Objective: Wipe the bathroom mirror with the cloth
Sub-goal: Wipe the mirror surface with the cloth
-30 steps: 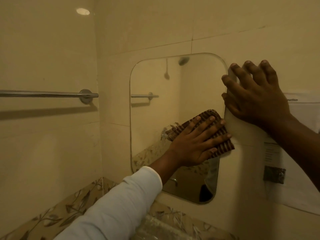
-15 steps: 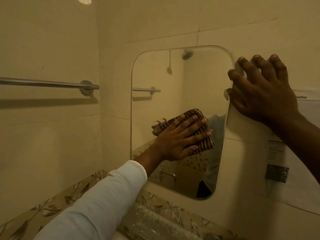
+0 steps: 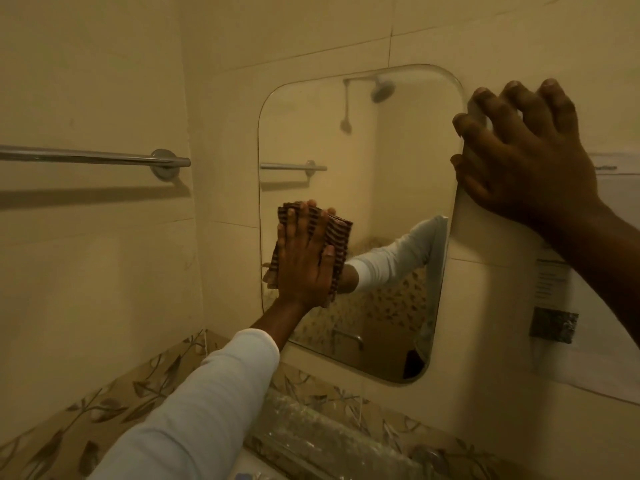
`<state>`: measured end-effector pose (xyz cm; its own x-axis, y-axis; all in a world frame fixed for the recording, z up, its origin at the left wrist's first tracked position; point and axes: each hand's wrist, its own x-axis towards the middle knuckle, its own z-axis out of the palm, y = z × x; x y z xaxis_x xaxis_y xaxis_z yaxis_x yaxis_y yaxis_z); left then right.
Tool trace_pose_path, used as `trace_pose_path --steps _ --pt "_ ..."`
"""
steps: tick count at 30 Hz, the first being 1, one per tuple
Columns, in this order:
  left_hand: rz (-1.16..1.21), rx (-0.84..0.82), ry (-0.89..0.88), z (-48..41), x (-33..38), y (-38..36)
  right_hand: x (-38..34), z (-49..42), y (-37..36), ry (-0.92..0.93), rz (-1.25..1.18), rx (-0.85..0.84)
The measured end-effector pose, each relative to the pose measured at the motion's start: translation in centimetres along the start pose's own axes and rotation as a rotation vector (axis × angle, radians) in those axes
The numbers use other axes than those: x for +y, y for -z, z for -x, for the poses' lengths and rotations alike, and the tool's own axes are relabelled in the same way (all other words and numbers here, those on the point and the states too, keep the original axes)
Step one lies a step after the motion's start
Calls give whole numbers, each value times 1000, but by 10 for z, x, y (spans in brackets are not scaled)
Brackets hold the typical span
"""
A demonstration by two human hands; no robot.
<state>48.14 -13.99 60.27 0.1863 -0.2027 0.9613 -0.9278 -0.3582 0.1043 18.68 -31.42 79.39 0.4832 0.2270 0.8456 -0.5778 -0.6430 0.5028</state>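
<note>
A rounded rectangular mirror (image 3: 388, 161) hangs on the tiled wall ahead. A brown striped cloth (image 3: 337, 237) lies flat against the glass near the mirror's left edge, at mid height. My left hand (image 3: 304, 258) presses it there with straight, spread fingers pointing up, and most of the cloth is hidden under the palm. My right hand (image 3: 519, 157) rests on the mirror's upper right edge, its fingers bent over the rim. The glass reflects my white sleeve and a shower head.
A chrome towel rail (image 3: 93, 157) runs along the left wall. A leaf-patterned tile band (image 3: 104, 410) crosses below the mirror. A clear glass shelf (image 3: 322, 434) sits under it. A white panel with a printed label (image 3: 554, 303) is fixed at the right.
My left hand has slid the cloth leftward across the glass, from the right side to near the left edge, and turned to point upward. My right hand has stayed on the mirror's edge.
</note>
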Motion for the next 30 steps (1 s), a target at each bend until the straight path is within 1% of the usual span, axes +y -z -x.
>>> trace_pose_path --steps 6,13,21,23,26,30 --pt "73 119 346 15 -2 -8 1 0 -3 0 6 3" --pt "184 138 886 12 8 -4 2 2 -6 -5 -1 8" --pt "291 164 1375 14 21 -9 2 2 -7 -15 -16 -28" --pt "297 168 1470 13 27 -10 2 2 -6 -13 -27 -27" --pt "323 180 1563 12 37 -13 0 2 -7 -10 -38 -20" --pt "336 164 1601 18 58 -14 -1 3 -7 -1 -75 -19"
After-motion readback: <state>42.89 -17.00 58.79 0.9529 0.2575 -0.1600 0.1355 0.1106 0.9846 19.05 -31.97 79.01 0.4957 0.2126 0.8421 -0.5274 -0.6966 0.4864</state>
